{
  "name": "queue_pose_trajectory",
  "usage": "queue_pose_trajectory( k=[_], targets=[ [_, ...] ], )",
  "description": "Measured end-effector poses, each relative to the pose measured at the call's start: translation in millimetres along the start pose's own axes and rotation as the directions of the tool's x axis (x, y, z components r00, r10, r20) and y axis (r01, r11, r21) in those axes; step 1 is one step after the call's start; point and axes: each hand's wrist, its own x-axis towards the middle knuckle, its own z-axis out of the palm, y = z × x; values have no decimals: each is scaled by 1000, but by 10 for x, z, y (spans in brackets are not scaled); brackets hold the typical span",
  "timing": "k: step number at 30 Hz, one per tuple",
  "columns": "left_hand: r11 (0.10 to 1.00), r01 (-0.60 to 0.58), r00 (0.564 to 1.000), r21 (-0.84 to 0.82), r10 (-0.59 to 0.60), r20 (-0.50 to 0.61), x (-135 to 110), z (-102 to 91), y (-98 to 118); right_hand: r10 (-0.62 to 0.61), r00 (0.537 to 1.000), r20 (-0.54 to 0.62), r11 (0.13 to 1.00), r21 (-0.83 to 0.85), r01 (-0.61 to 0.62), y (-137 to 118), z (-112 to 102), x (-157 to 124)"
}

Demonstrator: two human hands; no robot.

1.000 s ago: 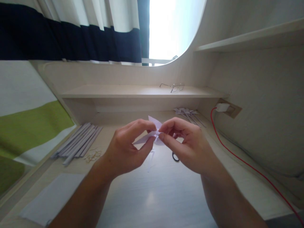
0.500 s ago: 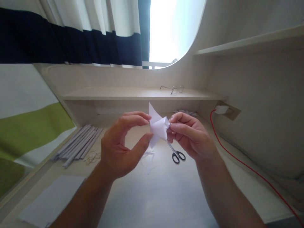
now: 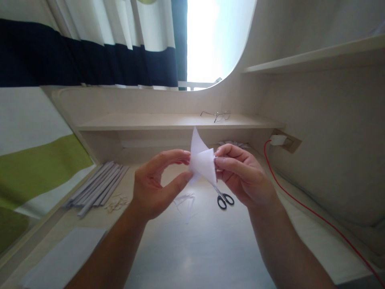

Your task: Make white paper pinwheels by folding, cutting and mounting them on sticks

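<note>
The bare left forearm [image 3: 111, 241] slants up and to the right, the bare right forearm [image 3: 282, 237] up and to the left. The left grip [image 3: 156, 182] makes a sideways C: fingers [image 3: 171, 155] arched above, thumb [image 3: 177, 186] stretched below, their tips parted. The right grip [image 3: 245, 174] is tighter, its thumb [image 3: 234, 163] pinched toward the bent index finger [image 3: 233, 150], the other fingers curled beneath. The two grips face each other at about equal height, fingertips near but apart.

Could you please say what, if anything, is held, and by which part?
White paper pinwheel: the right hand pinches its right edge; the left hand is at its left side, grip unclear.
</note>
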Motion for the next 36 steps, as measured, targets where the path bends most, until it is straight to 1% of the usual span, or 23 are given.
queue_pose_trajectory(
  k=[5,10,12,15,19,24,29,32,36],
  targets=[
    [989,124,992,-79,-125,2,7,16,-59,9,1000,-18,1000,5,-9,5,7,0],
    [978,175,984,-112,-177,-12,0,42,-42,-3,999,-48,1000,-26,2,13,23,-3],
    [977,183,982,-113,-188,-29,2,53,-33,-33,997,-67,997,-75,28,14,35,-11],
    [977,189,980,-103,-194,-41,11,67,-32,-106,990,-88,977,-195,87,15,60,-32],
    [970,214,976,-116,-218,-22,15,81,-37,-195,975,-108,929,-338,148,10,118,-79],
    [954,238,971,-185,-234,44,18,108,-30,-282,948,-149,839,-518,167,7,201,-153],
    [928,283,959,-242,-264,106,22,143,-47,-379,910,-167,680,-717,152,14,258,-195],
    [919,307,952,-248,-291,100,13,152,-88,-435,891,-132,598,-782,176,27,275,-205],
    [916,314,949,-250,-313,46,0,145,-141,-475,875,-90,543,-813,211,45,282,-209]
  ],
)
